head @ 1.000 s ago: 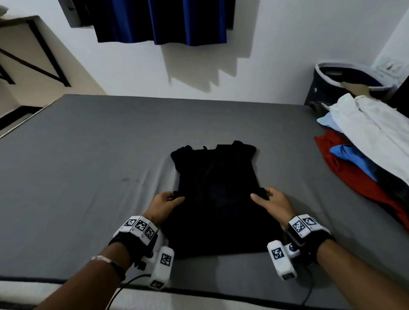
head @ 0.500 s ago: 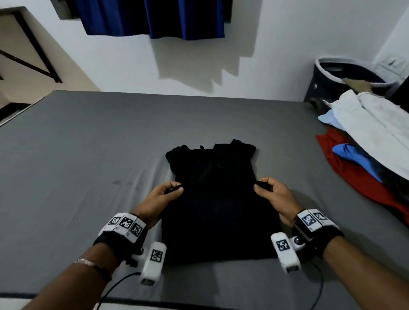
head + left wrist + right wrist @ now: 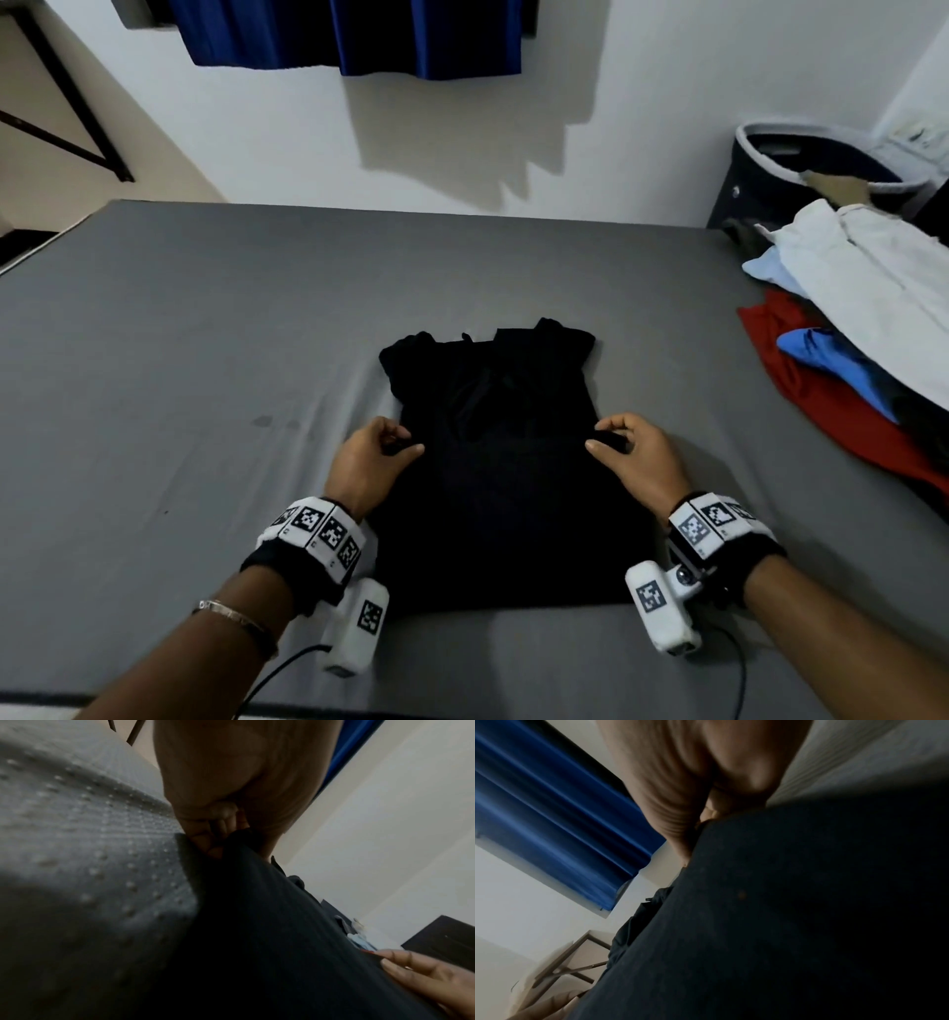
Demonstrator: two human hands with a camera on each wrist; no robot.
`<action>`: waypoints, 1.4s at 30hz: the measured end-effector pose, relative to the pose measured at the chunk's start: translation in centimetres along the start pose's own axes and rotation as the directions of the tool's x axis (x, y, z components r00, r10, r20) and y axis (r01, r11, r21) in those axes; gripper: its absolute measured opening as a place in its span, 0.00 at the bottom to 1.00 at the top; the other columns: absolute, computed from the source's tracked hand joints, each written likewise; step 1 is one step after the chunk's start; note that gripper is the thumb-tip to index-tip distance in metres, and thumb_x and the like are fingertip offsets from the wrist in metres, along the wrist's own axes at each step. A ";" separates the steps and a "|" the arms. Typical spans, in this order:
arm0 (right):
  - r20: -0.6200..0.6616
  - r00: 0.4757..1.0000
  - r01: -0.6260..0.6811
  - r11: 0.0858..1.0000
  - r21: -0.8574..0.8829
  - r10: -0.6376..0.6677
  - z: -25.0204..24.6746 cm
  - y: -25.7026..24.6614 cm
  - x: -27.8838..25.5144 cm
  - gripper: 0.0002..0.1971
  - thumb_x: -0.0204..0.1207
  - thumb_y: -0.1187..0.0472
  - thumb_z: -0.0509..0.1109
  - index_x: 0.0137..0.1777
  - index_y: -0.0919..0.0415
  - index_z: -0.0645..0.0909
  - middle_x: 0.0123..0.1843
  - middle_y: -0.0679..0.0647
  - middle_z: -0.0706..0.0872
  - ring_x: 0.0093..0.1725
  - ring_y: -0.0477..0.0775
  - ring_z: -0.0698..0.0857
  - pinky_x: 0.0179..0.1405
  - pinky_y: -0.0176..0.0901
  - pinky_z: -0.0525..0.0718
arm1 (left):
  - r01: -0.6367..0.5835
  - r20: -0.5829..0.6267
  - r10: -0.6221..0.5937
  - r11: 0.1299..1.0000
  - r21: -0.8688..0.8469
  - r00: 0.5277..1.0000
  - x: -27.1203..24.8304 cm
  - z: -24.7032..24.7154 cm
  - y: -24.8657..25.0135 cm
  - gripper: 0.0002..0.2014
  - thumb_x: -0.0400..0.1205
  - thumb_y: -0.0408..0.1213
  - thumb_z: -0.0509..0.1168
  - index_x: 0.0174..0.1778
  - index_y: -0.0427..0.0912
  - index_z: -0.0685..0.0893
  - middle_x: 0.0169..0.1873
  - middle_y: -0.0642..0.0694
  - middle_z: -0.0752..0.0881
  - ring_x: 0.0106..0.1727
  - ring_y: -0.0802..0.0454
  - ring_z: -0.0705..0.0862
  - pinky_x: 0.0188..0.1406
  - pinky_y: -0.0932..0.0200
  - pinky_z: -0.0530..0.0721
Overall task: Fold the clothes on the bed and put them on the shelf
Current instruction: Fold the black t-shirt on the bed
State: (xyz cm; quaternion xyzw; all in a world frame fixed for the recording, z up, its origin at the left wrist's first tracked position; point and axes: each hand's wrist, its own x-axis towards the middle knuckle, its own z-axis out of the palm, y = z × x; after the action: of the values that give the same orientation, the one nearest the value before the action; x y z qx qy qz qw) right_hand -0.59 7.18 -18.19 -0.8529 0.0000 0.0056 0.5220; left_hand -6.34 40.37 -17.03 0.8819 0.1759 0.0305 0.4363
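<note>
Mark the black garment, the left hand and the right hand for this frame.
black garment (image 3: 506,524), head view, on its flat middle panel.
left hand (image 3: 367,462), head view, on the back of the hand.
right hand (image 3: 642,457), head view, on the back of the hand.

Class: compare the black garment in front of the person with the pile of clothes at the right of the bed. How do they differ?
The black garment lies spread flat and alone; the pile of clothes is heaped, overlapping. The garment is pinched at both sides by the left hand and right hand; the pile is untouched. Both lie on the grey bed.
</note>
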 end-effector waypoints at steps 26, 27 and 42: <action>0.135 0.938 -0.289 0.934 -0.208 0.320 -2.5 -2.9 -11.4 0.12 0.76 0.58 0.76 0.38 0.64 0.79 0.27 0.54 0.81 0.16 0.42 0.78 0.15 0.32 0.71 | 0.318 0.316 -0.319 0.946 0.058 0.893 -11.9 -2.3 1.1 0.16 0.79 0.47 0.73 0.40 0.36 0.85 0.28 0.43 0.85 0.23 0.51 0.82 0.22 0.60 0.79; 0.137 0.942 -0.281 0.942 -0.184 0.307 -2.6 -3.1 -11.6 0.11 0.77 0.60 0.75 0.38 0.67 0.80 0.25 0.54 0.80 0.14 0.41 0.76 0.13 0.32 0.69 | 0.348 0.338 -0.309 0.935 -0.061 0.889 -12.4 -2.4 1.3 0.14 0.80 0.44 0.72 0.41 0.34 0.84 0.26 0.43 0.83 0.22 0.51 0.80 0.20 0.61 0.78; 0.216 0.907 -0.374 0.927 0.016 0.362 -5.3 -2.2 -21.8 0.14 0.77 0.61 0.74 0.59 0.57 0.74 0.31 0.53 0.85 0.20 0.48 0.75 0.17 0.38 0.70 | 0.368 0.404 -0.273 0.912 -0.180 0.873 -21.8 -3.9 -1.9 0.19 0.79 0.36 0.73 0.61 0.39 0.74 0.32 0.42 0.85 0.19 0.54 0.81 0.14 0.62 0.70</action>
State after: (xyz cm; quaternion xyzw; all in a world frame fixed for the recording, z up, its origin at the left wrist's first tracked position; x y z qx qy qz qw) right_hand -22.29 3.36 -13.63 -0.8171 0.1062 0.1934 0.5327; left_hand -28.06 37.05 -13.90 0.7674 0.2299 -0.1874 0.5684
